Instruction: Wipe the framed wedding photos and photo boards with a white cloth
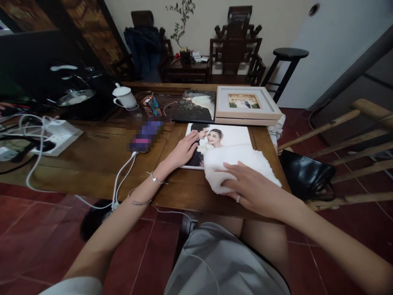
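On the wooden worktop (101,159), a large wedding photo (233,137) lies flat. Left hand (183,150) rests open, fingers spread on the photo's left edge. Right hand (250,189), just right of it and nearer the person, presses flat on a white cloth (242,162) covering the photo's lower right. Beyond both hands sit a dark print (196,105) and a framed picture (245,104).
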A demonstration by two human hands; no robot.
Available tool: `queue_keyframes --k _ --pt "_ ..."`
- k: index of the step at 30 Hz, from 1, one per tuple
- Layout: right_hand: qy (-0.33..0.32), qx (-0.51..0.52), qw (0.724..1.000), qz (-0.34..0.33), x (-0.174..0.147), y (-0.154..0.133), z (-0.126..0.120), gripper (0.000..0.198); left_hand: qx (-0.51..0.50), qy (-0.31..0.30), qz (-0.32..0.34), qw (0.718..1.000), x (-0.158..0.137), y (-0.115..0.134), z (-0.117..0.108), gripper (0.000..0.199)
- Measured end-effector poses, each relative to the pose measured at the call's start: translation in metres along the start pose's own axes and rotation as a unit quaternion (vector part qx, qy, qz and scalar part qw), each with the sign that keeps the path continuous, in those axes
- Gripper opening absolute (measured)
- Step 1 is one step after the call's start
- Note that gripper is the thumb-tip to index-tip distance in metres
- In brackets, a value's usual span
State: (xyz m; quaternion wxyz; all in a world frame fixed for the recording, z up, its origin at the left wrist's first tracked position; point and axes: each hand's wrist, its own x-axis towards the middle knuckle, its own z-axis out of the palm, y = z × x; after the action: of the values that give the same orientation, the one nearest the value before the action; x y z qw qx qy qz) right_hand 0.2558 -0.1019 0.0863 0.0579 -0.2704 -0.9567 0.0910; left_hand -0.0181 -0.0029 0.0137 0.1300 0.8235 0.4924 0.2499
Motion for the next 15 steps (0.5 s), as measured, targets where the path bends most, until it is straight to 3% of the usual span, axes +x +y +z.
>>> queue_keyframes --k 4,9,13,15 --pt "0.020 -0.008 0.999 0.050 -0.001 0.025 0.001 0.032 -0.007 0.001 0.000 1.000 0.000 0.001 -0.001 0.050" --pt "0.040 -0.040 0.993 0.103 0.031 0.054 0.010 0.032 -0.018 0.002 0.001 1.000 0.000 0.001 -0.001 0.051" --pt "0.021 -0.060 0.990 0.125 0.069 0.053 0.010 0.034 -0.038 0.016 -0.009 0.999 0.000 0.002 -0.001 0.055" --pt "0.011 -0.066 0.991 0.114 0.085 0.045 0.011 0.035 -0.065 0.053 -0.020 0.996 -0.001 0.004 -0.002 0.061"
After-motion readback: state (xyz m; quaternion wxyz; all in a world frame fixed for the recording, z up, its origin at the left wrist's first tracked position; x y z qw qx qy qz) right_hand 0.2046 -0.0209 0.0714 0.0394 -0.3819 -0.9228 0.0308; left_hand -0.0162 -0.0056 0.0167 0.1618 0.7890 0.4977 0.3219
